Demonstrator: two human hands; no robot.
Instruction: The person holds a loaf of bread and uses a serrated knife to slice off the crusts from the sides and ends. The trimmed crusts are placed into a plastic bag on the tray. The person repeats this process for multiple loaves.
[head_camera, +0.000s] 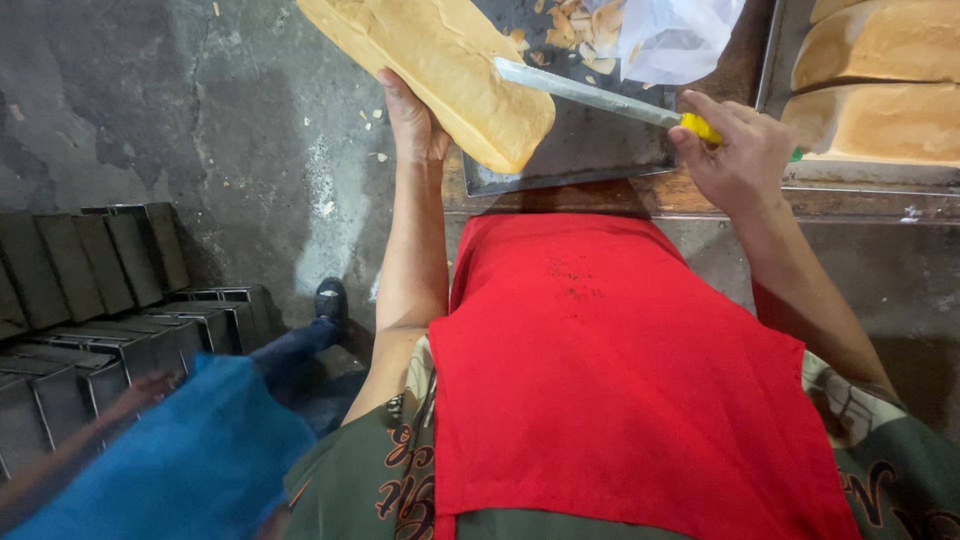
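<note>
the left hand (412, 120) is at about eleven o'clock from the red apron (620, 380), palm up under a long pale loaf of bread (440, 60), fingers closed up around its lower side so the loaf is propped at a slant, its near end hanging over the front edge of a dark metal tray (585, 145). the right hand (742, 160) is at about one o'clock, fingers wrapped tight round the yellow handle of a long knife (590, 95), whose blade runs toward ten o'clock and lies against the right side of the loaf near its lower end; whether the edge has bitten into the crust or only touches it cannot be told. judging by how things lie, the trimming is partway along: a heap of thin crust shavings (585, 30) already sits on the tray at twelve o'clock, beside a clear plastic bag (675, 35), while the held loaf looks mostly whole, with smooth crust along its top. at two o'clock two more loaves (880, 85) lie side by side in another tray (775, 60), apart from the hands and seemingly not yet worked. both trays rest on a worn wooden bench (700, 195). down at eight o'clock rows of dark empty baking tins (110, 300) stand on the concrete floor (200, 110), and a second person in a blue garment (190, 460) reaches an arm toward them, well apart from the loaf; that person's dark shoe (331, 298) shows near nine o'clock.
</note>
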